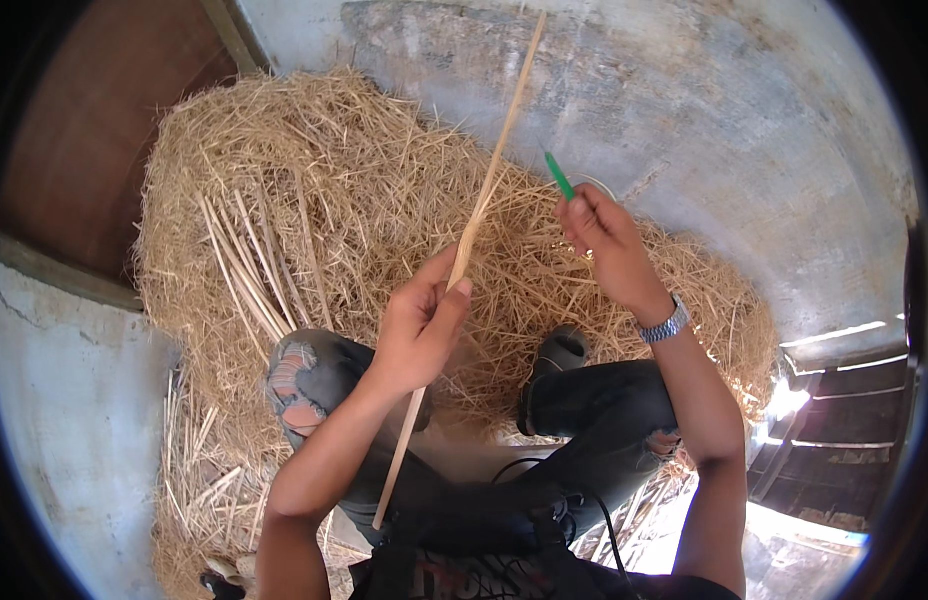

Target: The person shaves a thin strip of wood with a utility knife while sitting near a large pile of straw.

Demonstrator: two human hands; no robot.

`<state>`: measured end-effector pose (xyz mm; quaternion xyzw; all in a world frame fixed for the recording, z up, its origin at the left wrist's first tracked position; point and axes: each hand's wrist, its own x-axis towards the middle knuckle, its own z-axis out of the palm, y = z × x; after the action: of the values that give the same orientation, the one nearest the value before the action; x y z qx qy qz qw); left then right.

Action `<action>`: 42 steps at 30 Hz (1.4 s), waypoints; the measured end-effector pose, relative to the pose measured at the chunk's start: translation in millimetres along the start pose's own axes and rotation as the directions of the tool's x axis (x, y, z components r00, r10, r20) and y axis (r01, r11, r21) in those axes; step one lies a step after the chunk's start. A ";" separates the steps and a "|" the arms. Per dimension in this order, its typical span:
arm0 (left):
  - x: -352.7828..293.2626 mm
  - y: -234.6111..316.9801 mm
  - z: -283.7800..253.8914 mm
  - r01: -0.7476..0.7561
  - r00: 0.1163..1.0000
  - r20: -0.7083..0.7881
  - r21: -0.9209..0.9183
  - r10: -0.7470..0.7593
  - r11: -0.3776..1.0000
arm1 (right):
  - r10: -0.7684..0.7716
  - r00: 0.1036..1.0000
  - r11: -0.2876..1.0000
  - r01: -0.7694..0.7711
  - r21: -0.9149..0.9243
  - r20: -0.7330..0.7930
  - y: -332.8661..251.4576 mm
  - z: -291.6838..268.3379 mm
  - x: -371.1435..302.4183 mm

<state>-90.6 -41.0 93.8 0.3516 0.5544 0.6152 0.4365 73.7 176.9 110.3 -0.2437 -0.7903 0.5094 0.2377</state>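
Note:
A long pale wooden stick [496, 158] slants from near my lap up past the straw, in front of the wall. My left hand [424, 322] is closed round its middle, with the thumb along the near side; a slight bend shows just above the grip. To the right and farther out, my right hand [604, 240] pinches a slim green tool [560, 176] that points up and left. Its kind is too small to tell. The tool is apart from the stick. Several similar pale sticks [246, 265] lie on the straw beyond my left knee.
A broad heap of straw [334, 150] spreads before my legs, against a grey wall [724, 110]. A brown panel [94, 140] stands at the left. Dark slats [844, 440] with bright gaps are at the right. A black cord [612, 530] hangs by my lap.

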 end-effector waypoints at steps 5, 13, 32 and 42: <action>-1.3 2.1 -2.2 -0.011 0.999 -0.041 0.006 0.012 1.000 | 0.038 0.958 0.993 -0.069 0.100 0.283 -28.4 17.8 -9.7; 1.8 2.1 1.3 -0.045 0.997 -0.058 0.081 0.049 0.996 | -0.065 0.889 0.997 0.071 0.005 0.454 -19.1 14.5 -2.7; 1.9 0.7 5.5 -0.076 0.995 -0.060 0.133 0.085 0.988 | -0.015 0.953 0.942 0.115 -0.315 0.302 -27.3 38.2 -4.9; 1.7 1.9 6.6 -0.096 0.992 -0.071 0.094 0.103 0.991 | -0.076 0.962 0.950 0.149 -0.274 0.261 -27.5 44.6 -4.2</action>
<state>-85.5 -36.9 96.5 0.3747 0.5796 0.6234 0.3674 45.2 133.5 118.7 -0.1649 -0.8927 0.3994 0.1278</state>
